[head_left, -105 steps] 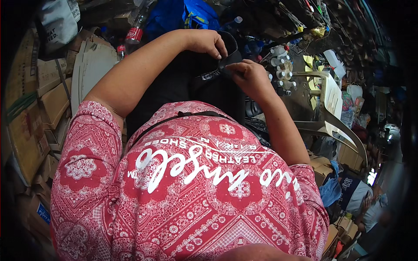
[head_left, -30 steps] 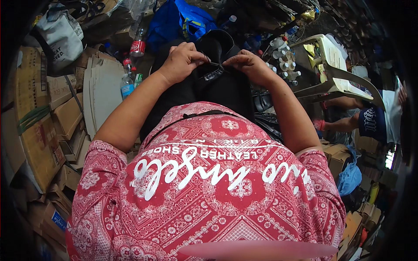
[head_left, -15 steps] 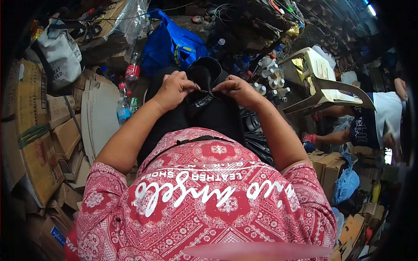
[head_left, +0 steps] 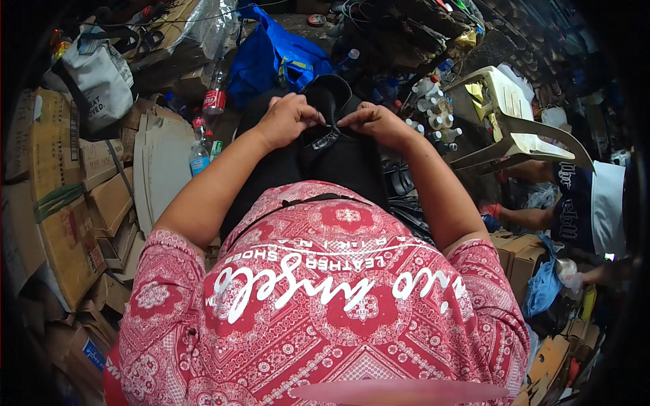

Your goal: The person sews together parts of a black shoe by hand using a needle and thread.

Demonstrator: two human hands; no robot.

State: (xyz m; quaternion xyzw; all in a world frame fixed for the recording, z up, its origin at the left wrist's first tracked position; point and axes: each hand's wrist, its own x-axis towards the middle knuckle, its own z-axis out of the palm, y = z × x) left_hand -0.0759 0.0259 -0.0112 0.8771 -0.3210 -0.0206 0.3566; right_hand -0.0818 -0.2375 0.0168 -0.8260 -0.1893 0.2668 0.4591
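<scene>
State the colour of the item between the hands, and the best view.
The item is black; head view, the only one here.

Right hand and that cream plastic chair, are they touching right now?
Apart. The head view shows a plain gap: clear plastic bottles appear between the right hand and the cream chair.

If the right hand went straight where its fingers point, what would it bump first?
The right hand would probably bump the black shoe-like piece first, then maybe the left hand; depth is unclear.
</scene>
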